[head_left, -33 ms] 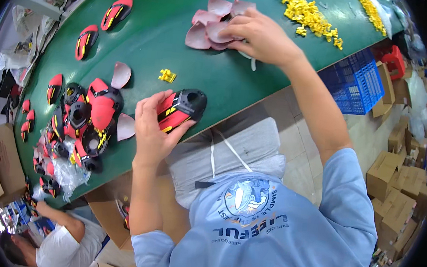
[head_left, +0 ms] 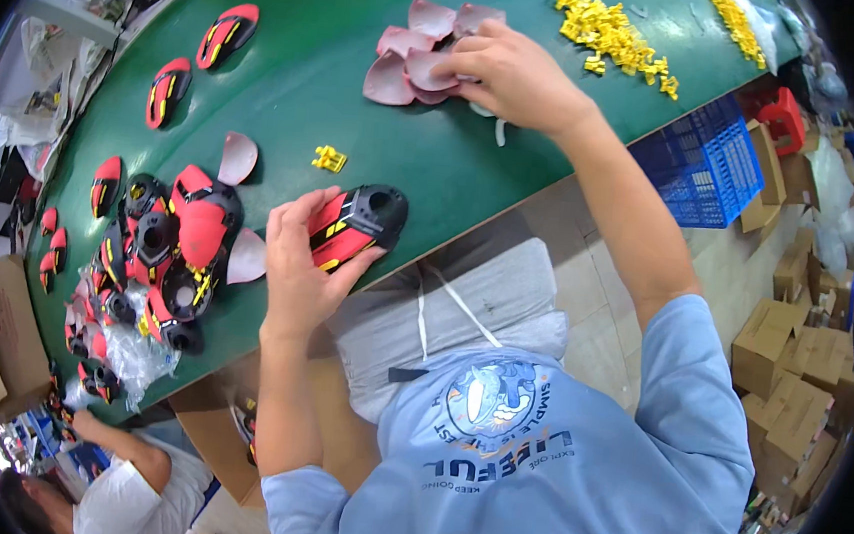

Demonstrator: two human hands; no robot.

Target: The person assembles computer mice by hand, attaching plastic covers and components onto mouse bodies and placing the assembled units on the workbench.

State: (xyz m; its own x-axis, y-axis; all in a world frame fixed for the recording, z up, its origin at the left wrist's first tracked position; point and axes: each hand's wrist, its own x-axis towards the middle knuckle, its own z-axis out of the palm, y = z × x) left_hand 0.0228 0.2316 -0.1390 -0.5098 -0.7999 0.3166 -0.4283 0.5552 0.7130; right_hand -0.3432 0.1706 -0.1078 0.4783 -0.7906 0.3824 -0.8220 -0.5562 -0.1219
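My left hand point(head_left: 302, 257) is closed round the near end of a red and black moulded plastic shell point(head_left: 355, 229) with yellow stripes and a round hole in its black end. It sits at the front edge of the green table point(head_left: 289, 106). Farther off, my right hand point(head_left: 512, 78) reaches into a cluster of pinkish, petal-shaped curved pieces point(head_left: 390, 78). Its fingers are bent onto one curved piece point(head_left: 429, 68), gripping its right edge; the thumb's contact is partly hidden. A small yellow plastic part point(head_left: 329, 158) lies just beyond the shell.
Red and black shells point(head_left: 157, 236) are heaped at left, near clear plastic bags point(head_left: 137, 355). Yellow parts point(head_left: 610, 39) lie in a pile at far right. A blue crate point(head_left: 706, 168) and cartons point(head_left: 788, 396) stand right of the table. Another person point(head_left: 139, 485) works at lower left.
The whole scene has shifted slightly in the picture. Both hands keep the same place and hold; nothing has been let go.
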